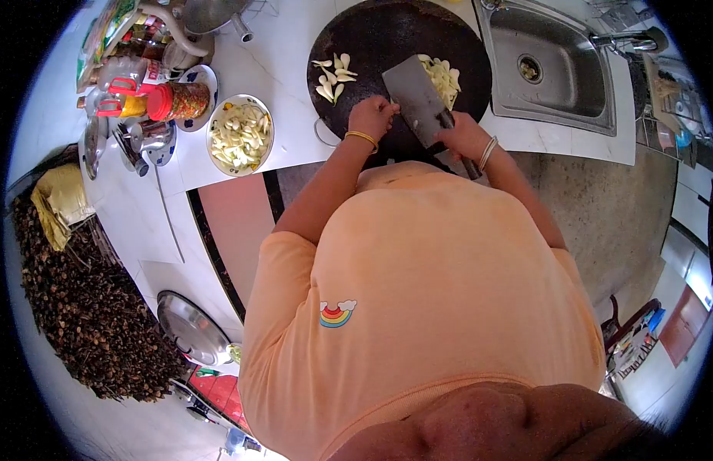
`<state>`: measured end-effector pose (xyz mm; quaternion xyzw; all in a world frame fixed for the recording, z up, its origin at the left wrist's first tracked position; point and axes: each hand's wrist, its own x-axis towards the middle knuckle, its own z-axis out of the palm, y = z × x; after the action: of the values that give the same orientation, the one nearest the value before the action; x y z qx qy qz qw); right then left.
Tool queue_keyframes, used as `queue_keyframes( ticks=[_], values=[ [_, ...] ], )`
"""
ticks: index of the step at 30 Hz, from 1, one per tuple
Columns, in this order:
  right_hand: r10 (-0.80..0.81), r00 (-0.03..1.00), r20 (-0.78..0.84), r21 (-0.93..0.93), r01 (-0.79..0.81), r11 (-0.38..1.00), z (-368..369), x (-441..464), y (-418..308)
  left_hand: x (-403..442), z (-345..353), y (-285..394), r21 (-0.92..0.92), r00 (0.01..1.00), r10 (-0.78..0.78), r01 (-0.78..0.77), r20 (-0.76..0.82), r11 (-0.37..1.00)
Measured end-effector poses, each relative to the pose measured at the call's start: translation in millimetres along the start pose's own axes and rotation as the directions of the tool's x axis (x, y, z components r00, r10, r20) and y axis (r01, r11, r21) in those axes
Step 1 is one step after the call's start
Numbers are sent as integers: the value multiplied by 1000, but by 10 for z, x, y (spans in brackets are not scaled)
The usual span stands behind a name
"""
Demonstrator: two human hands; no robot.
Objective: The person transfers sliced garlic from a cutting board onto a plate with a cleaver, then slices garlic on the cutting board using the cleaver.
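Note:
In my right hand [465, 140] is the handle of a cleaver [414, 96], its broad blade lying over a round dark cutting board [372, 31]. My left hand [372, 117] is closed in a pinch beside the blade's left edge, with a small pale garlic clove at the fingertips. Several whole peeled garlic cloves [335, 77] lie on the left part of the board. To the right of the blade, cut garlic pieces [442, 79] are heaped, partly hidden by the cleaver.
Left of the board stands a bowl [268, 138] of pale garlic pieces. Jars and bottles, including a red-lidded jar [180, 101], crowd the counter's left end near a metal pan [210, 14]. A steel sink [556, 107] with a faucet [629, 40] is at right.

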<state>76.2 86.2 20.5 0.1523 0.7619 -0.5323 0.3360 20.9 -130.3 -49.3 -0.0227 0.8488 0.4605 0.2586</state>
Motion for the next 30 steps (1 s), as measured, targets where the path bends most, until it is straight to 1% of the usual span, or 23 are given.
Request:
queue_keyframes(
  ticks=[4, 6, 7, 8, 9, 10, 12, 13, 14, 15, 16, 17, 19, 20, 21, 22, 23, 24, 25, 26, 27, 28, 30],
  values=[
    [1, 999, 38, 7, -1, 1000, 7, 64, 2, -12, -11, -10, 24, 999, 36, -36, -3, 999],
    [33, 999, -38, -119, -37, 992, 56, 52, -53, -18, -16, 3, 85, 999, 50, -50, 2, 995],
    [35, 999, -35, -118, -39, 992, 84, 75, -22, -19, -7, -14, 85, 999, 46, -46, 3, 995],
    [-59, 996, -68, -250, 40, 968, 122, 112, 41, -13, 3, -24, 135, 996, 91, -88, -20, 987],
    [-105, 991, -79, -313, 76, 947, 176, 131, 91, 1, 24, -51, 187, 990, 138, -128, -40, 974],
    [-152, 984, -90, -376, 108, 920, 229, 150, 140, 18, 55, -90, 187, 990, 136, -127, -37, 974],
    [-198, 955, -219, -323, 120, 939, 374, 187, 177, 40, 80, -97, 274, 979, 184, -155, -84, 949],
    [-222, 940, -258, -344, 125, 931, 416, 161, 175, 31, 76, -68, 278, 978, 190, -159, -87, 947],
    [-230, 938, -261, -343, 133, 930, 406, 148, 162, -6, 82, -43, 333, 973, 203, -157, -106, 930],
    [-188, 951, -245, -265, 121, 957, 374, 139, 145, -31, 81, -11, 387, 968, 218, -154, -127, 909],
    [-143, 964, -225, -182, 102, 978, 363, 108, 140, -64, 90, -10, 392, 966, 223, -157, -129, 906],
    [-151, 962, -227, -179, 111, 977, 363, 72, 129, -85, 95, -18, 377, 961, 243, -178, -132, 909],
    [-75, 960, -271, -70, 58, 996, 323, 22, 38, -38, -8, 31, 369, 950, 275, -205, -147, 907],
    [-82, 958, -276, -64, 67, 996, 303, 29, 36, 1, -117, 30, 420, 912, 343, -226, -227, 879],
    [-124, 953, -277, -119, 94, 988, 282, 22, 59, 27, -230, 44, 471, 863, 411, -243, -294, 848],
    [-163, 947, -277, -175, 117, 978, 261, 11, 95, 47, -360, 77, 560, 855, 410, -179, -319, 809],
    [-167, 944, -286, -173, 120, 978, 248, 23, 164, 69, -465, 115, 670, 817, 453, -114, -358, 734],
    [-242, 936, -255, -284, 166, 944, 257, 33, 194, 99, -556, 148, 761, 771, 501, -34, -393, 648],
    [-314, 925, -214, -390, 213, 896, 261, 56, 212, 150, -614, 123, 763, 763, 510, -35, -397, 646],
    [-325, 920, -218, -392, 222, 893, 257, 67, 233, 213, -652, 69, 804, 806, 497, -43, -323, 593],
    [-256, 954, -158, -353, 188, 917, 255, 27, 204, 233, -689, 112, 840, 844, 476, -57, -248, 539],
    [-183, 978, -96, -314, 144, 938, 253, -4, 189, 232, -687, 140, 841, 840, 483, -60, -248, 537],
    [-163, 984, -77, -285, 135, 949, 236, -15, 203, 139, -610, 185, 832, 834, 517, -140, -193, 537]
  ],
)
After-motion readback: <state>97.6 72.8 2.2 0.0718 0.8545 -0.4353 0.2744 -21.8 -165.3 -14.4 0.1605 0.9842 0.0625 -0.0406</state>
